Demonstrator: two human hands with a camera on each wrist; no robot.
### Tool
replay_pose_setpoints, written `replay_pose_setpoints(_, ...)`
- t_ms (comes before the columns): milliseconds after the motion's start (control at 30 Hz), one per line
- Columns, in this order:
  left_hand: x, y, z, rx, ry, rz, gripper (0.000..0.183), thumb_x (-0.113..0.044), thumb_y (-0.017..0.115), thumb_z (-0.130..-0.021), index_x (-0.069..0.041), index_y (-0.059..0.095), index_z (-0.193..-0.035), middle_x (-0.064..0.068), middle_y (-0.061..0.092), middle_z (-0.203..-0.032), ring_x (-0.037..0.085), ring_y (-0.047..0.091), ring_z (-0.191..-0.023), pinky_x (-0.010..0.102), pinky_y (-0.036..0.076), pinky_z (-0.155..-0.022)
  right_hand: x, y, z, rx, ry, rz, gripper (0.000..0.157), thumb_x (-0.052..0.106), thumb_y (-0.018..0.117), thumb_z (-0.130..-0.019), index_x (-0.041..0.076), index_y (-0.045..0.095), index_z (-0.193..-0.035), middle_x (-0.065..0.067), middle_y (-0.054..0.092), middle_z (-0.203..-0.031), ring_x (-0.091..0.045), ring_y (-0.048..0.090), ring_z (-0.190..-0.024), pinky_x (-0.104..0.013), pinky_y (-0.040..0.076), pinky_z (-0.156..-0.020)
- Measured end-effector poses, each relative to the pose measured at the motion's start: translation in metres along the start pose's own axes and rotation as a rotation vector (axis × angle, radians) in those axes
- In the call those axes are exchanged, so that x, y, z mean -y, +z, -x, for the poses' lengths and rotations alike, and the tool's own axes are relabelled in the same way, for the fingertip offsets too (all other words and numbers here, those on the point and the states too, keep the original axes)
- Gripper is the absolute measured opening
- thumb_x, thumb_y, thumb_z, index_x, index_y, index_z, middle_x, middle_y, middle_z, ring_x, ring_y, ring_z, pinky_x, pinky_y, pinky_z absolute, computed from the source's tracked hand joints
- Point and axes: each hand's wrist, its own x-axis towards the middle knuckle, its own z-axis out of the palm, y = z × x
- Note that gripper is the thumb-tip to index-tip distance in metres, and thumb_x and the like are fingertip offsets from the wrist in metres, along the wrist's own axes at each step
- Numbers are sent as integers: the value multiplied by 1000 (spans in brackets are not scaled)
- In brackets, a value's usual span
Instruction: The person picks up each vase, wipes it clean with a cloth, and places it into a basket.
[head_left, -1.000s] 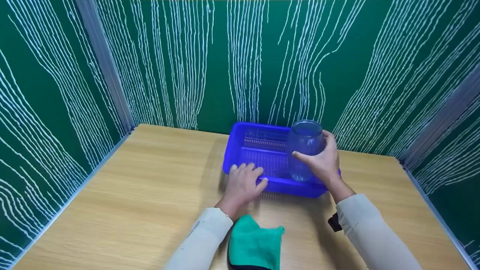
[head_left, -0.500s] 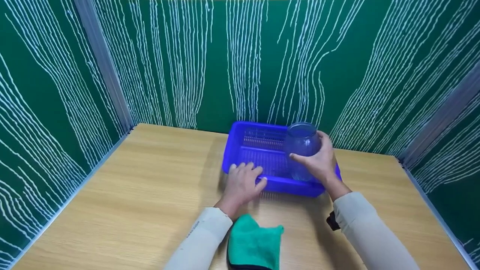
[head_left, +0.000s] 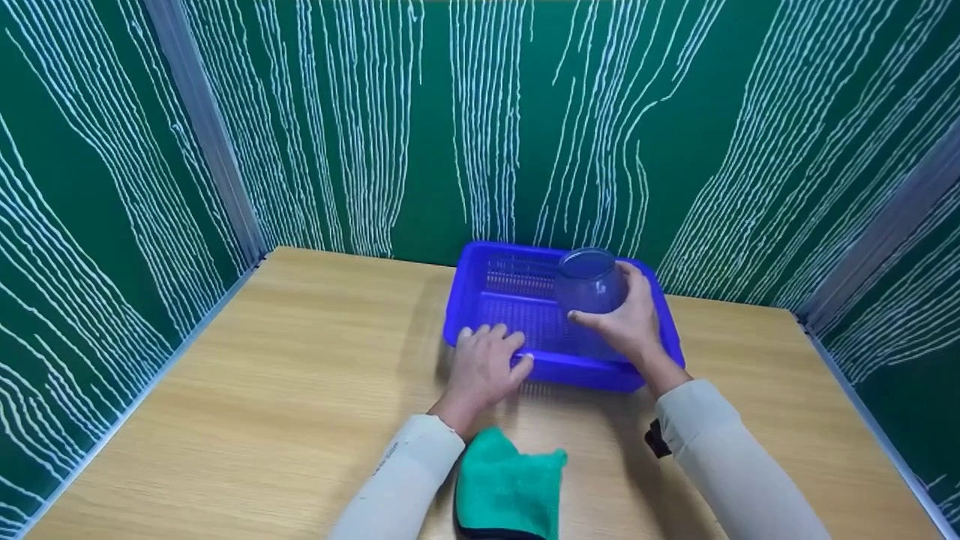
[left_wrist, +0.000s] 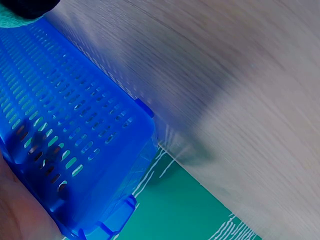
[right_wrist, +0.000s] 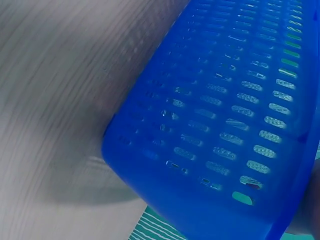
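Observation:
A clear glass jar with a wide round mouth stands inside the purple-blue plastic basket, towards its right side. My right hand grips the jar from the right, thumb across the near side and fingers round the far side. My left hand holds the basket's near rim at the left, its fingers over the edge. In the left wrist view, part of the left hand shows at the rim, and skin tones show through the slots. The basket's slotted wall fills much of the right wrist view, hiding most of the jar.
A green cloth piece with a dark edge lies on the wooden table near the front, beside the left forearm. Green walls with white wavy lines close off the back and sides, the back one close behind the basket.
My right hand has shifted left with the jar inside the basket, and the jar's mouth sits slightly lower. The left hand stays at the rim.

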Motion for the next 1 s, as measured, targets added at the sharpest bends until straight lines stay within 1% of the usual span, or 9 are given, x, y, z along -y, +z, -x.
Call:
replay_pose_setpoints(267,1,-2,-1,55,-24,13,48,-56,28,-85,-29,53,-116,-4,56,-111,18,48,-102,44,34,-84,5,6,-5,29,11,47,109,59,75,-47,24,22,-135,-5,32,-135,-24,32,-123,-51,28,-99)
replay_pose_setpoints(367,1,-2,-1,65,-28,17,48,-56,28,-85,-28,52,-117,-3,56,-114,19,48,-106,46,33,-87,8,10,-6,43,9,70,108,60,75,-47,25,22,-135,-5,32,-135,-25,32,-123,-51,28,-99)
replay_pose_setpoints(567,2,-2,-1,74,-33,18,48,-56,27,-85,-29,52,-117,-4,55,-112,18,47,-104,45,33,-85,17,17,-7,83,-7,116,109,60,76,-46,25,22,-135,-6,32,-134,-26,32,-123,-51,27,-99)
replay_pose_setpoints(700,2,-2,0,82,-36,20,50,-57,25,-85,-29,51,-118,-4,55,-115,19,47,-107,45,33,-87,22,21,-10,111,-10,149,109,60,75,-46,25,23,-135,-6,34,-133,-27,33,-122,-52,28,-98)
replay_pose_setpoints(767,2,-2,0,69,-29,20,50,-57,25,-85,-29,52,-117,-4,55,-114,19,47,-106,45,33,-86,24,23,-10,122,-7,157,109,60,75,-45,25,23,-134,-6,34,-132,-27,34,-120,-53,29,-96)
replay_pose_setpoints(867,1,-1,0,14,-2,3,45,-54,29,-85,-27,56,-108,-3,58,-101,18,51,-93,42,36,-78,25,26,-12,133,-24,169,109,59,77,-43,26,25,-133,-6,37,-128,-28,36,-117,-52,32,-94)
replay_pose_setpoints(1000,1,2,0,-55,25,-7,37,-51,33,-83,-26,57,-96,-4,57,-87,17,50,-79,38,35,-67,26,30,-13,148,-56,184,109,55,80,-41,26,28,-132,-6,39,-125,-28,39,-114,-50,35,-93)
